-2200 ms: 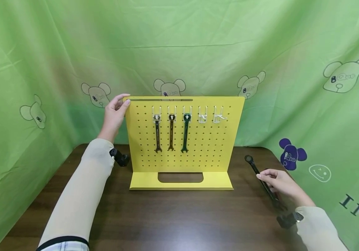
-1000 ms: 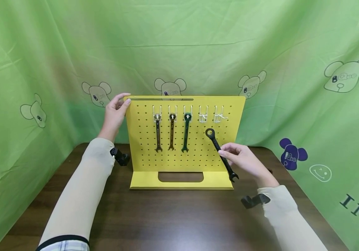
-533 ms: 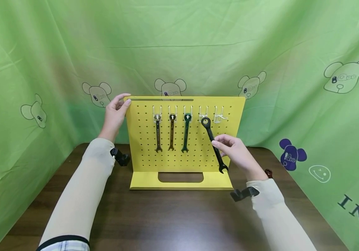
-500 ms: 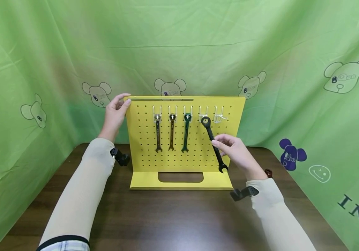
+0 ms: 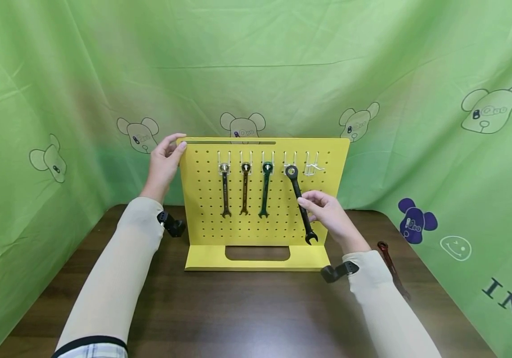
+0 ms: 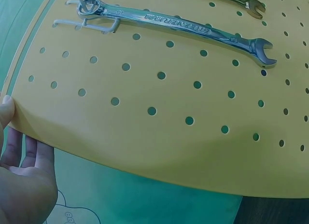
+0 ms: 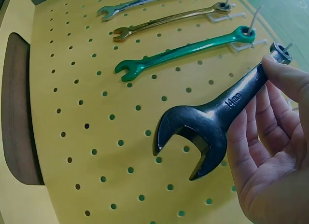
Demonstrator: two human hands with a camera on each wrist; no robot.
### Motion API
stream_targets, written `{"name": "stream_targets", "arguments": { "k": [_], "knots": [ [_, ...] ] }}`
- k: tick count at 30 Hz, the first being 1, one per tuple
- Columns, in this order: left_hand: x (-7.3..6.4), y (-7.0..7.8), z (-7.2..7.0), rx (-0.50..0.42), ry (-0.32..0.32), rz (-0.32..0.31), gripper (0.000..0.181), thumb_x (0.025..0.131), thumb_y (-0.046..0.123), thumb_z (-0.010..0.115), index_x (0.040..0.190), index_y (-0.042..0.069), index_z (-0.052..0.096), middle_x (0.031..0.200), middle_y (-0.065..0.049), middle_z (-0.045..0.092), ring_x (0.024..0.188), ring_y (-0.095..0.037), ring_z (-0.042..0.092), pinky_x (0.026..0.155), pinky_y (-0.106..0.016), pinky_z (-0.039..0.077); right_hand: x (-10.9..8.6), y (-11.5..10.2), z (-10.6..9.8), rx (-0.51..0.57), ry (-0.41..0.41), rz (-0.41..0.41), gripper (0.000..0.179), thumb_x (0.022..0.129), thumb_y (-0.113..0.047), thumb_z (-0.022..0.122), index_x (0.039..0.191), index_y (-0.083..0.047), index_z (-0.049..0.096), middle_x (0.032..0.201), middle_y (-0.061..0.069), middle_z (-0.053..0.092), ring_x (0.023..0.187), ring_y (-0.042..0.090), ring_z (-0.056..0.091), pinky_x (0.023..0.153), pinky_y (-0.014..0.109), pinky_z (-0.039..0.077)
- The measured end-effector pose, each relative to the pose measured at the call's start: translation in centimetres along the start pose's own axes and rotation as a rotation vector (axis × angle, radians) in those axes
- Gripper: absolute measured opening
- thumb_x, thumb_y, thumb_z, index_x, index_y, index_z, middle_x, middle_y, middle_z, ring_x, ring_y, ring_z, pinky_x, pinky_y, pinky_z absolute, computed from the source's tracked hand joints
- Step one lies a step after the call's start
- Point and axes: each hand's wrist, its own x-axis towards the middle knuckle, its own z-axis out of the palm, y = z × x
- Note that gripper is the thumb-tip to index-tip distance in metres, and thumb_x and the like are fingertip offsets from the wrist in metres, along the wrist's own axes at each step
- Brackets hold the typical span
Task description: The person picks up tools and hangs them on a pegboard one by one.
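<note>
A yellow pegboard [image 5: 278,228] stands upright on the table. Its upper left corner is gripped by my left hand [image 5: 160,166], thumb in front and fingers behind. My right hand [image 5: 329,216] pinches a black combination wrench [image 7: 241,91], marked 14mm, by its shaft. The wrench tilts, open end low and to the right. Its ring end is at the fourth hook, and the hook's tip shows through the ring in the right wrist view. To its left hang a silver wrench [image 6: 178,23], a gold-brown wrench [image 7: 169,19] and a green wrench [image 7: 188,49], each on its own hook.
A bare white hook [image 5: 312,168] sits on the board's far right. On the table [image 5: 238,308], a dark red wrench [image 5: 390,266] lies right of the board, partly behind my right forearm. Green printed cloth [image 5: 256,64] surrounds the table.
My right hand has carried the black wrench from the table's right side left and up to the fourth hook, its ring now at the hook. The left hand keeps its place.
</note>
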Motion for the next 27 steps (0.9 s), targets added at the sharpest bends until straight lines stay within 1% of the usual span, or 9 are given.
{"name": "stream_targets", "arguments": {
  "k": [7, 11, 13, 17, 19, 22, 27],
  "knots": [
    [0.0, 0.0, 0.0, -0.004, -0.008, -0.001, 0.035, 0.102, 0.027, 0.061, 0.135, 0.016, 0.062, 0.110, -0.003, 0.061, 0.091, -0.013, 0.055, 0.077, -0.025, 0.047, 0.8, 0.5, 0.8, 0.025, -0.025, 0.035, 0.040, 0.101, -0.034, 0.062, 0.120, 0.000, 0.058, 0.108, 0.006, 0.056, 0.096, 0.018, 0.054, 0.083, 0.032, 0.054],
    [0.0, -0.1, 0.0, -0.008, -0.003, -0.001, 0.034, 0.102, 0.026, 0.061, 0.134, 0.015, 0.062, 0.111, -0.004, 0.061, 0.091, -0.014, 0.056, 0.077, -0.025, 0.047, 1.3, 0.8, 1.2, 0.056, -0.032, 0.040, 0.038, 0.101, -0.033, 0.063, 0.119, 0.000, 0.057, 0.109, 0.008, 0.058, 0.095, 0.018, 0.056, 0.085, 0.032, 0.055],
    [0.0, -0.1, 0.0, -0.006, -0.004, -0.003, 0.035, 0.102, 0.026, 0.061, 0.135, 0.015, 0.061, 0.111, -0.004, 0.061, 0.091, -0.014, 0.055, 0.078, -0.025, 0.047, 1.6, 0.9, 1.4, 0.077, -0.035, 0.034, 0.038, 0.101, -0.031, 0.063, 0.120, 0.002, 0.057, 0.114, 0.011, 0.061, 0.096, 0.016, 0.057, 0.087, 0.032, 0.055],
    [0.0, -0.1, 0.0, -0.004, -0.008, -0.008, 0.035, 0.102, 0.027, 0.061, 0.135, 0.017, 0.062, 0.110, -0.004, 0.061, 0.091, -0.013, 0.055, 0.079, -0.026, 0.048, 2.0, 1.0, 1.8, 0.119, -0.030, 0.028, 0.039, 0.101, -0.027, 0.063, 0.122, 0.005, 0.055, 0.122, 0.020, 0.062, 0.095, 0.016, 0.059, 0.087, 0.031, 0.055],
    [0.0, -0.1, 0.0, -0.005, -0.007, -0.008, 0.035, 0.102, 0.027, 0.061, 0.135, 0.017, 0.062, 0.110, -0.003, 0.061, 0.091, -0.013, 0.056, 0.079, -0.026, 0.048, 2.1, 1.1, 1.9, 0.131, -0.028, 0.031, 0.040, 0.101, -0.027, 0.063, 0.124, 0.005, 0.054, 0.125, 0.022, 0.061, 0.096, 0.016, 0.060, 0.088, 0.031, 0.055],
    [0.0, 0.0, 0.0, -0.007, -0.004, -0.006, 0.034, 0.101, 0.026, 0.061, 0.135, 0.016, 0.062, 0.110, -0.003, 0.061, 0.091, -0.013, 0.056, 0.079, -0.026, 0.048, 2.2, 1.0, 2.1, 0.140, -0.025, 0.043, 0.042, 0.101, -0.028, 0.062, 0.125, 0.006, 0.053, 0.127, 0.023, 0.060, 0.097, 0.016, 0.059, 0.088, 0.031, 0.055],
    [0.0, 0.0, 0.0, -0.011, -0.002, -0.007, 0.031, 0.101, 0.026, 0.062, 0.132, 0.021, 0.065, 0.108, -0.003, 0.061, 0.090, -0.013, 0.056, 0.078, -0.026, 0.048, 2.2, 1.1, 2.1, 0.138, -0.027, 0.048, 0.043, 0.102, -0.028, 0.062, 0.126, 0.006, 0.053, 0.128, 0.023, 0.060, 0.097, 0.016, 0.059, 0.087, 0.030, 0.055]
  ]
}}
